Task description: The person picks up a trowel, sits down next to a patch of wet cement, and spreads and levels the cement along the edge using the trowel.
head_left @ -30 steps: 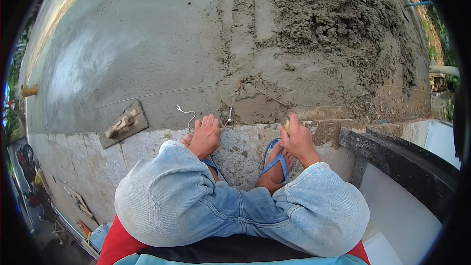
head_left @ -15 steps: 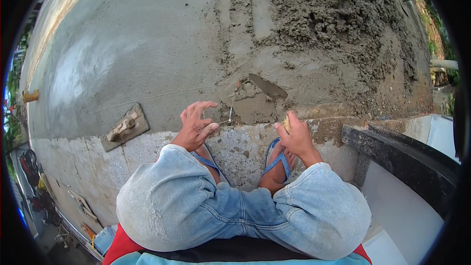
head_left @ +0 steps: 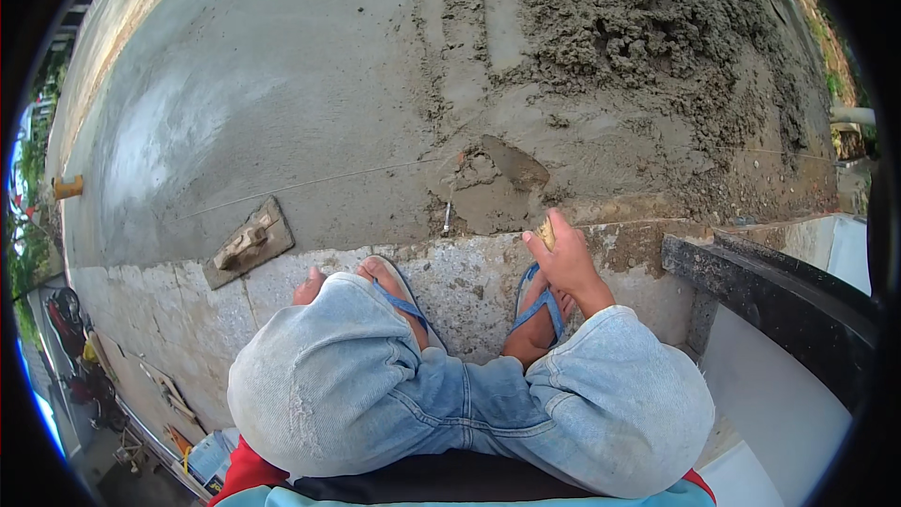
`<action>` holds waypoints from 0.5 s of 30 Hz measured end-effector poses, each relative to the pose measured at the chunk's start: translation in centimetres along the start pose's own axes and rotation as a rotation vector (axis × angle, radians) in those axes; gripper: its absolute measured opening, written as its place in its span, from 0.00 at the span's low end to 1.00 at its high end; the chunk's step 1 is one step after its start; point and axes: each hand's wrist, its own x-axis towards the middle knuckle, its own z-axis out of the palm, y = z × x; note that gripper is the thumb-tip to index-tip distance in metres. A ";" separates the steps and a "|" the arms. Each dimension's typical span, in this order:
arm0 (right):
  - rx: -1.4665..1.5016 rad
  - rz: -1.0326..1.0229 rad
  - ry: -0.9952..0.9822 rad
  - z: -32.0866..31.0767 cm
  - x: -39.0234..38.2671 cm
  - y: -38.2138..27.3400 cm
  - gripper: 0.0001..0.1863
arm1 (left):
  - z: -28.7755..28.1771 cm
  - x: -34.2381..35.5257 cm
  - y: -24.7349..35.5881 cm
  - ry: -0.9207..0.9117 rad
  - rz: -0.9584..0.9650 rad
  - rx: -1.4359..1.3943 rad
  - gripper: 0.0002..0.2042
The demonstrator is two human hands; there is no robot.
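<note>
My right hand [head_left: 571, 258] is closed around the pale handle [head_left: 546, 233] of a pointing trowel. The trowel's grey blade [head_left: 516, 164] rests on wet mortar just beyond the wall's edge. My left hand [head_left: 308, 287] shows only in part beside my left knee, which hides most of its fingers. A thin metal pin [head_left: 448, 216] stands in the mortar left of the blade. From near it a taut string [head_left: 310, 184] runs left over the smooth mortar.
A hand float [head_left: 249, 242] lies at the mortar's edge, front left. My sandalled feet stand on the concrete ledge [head_left: 469, 305]. Rough mortar [head_left: 657, 28] is heaped at the far right. A black metal beam [head_left: 760, 310] juts out at the right, near my knee.
My left hand has dropped back from beside the metal pin to behind my left knee. My right hand keeps its hold on the trowel, nearly unmoved.
</note>
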 end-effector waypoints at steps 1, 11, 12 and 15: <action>-0.004 -0.010 0.003 -0.7 0.9 0.0 0.26 | -2.2 -1.6 1.2 0.101 0.054 0.009 0.24; -0.715 -0.320 -0.043 0.2 2.6 -0.7 0.25 | -18.1 -14.6 5.5 0.831 0.276 0.252 0.18; -0.755 -0.400 -0.078 0.8 1.4 -0.6 0.27 | -18.8 -15.3 5.6 0.875 0.274 0.267 0.17; -0.770 -0.394 -0.150 -0.1 -1.3 -0.7 0.28 | -20.5 -17.0 5.1 0.958 0.255 0.313 0.16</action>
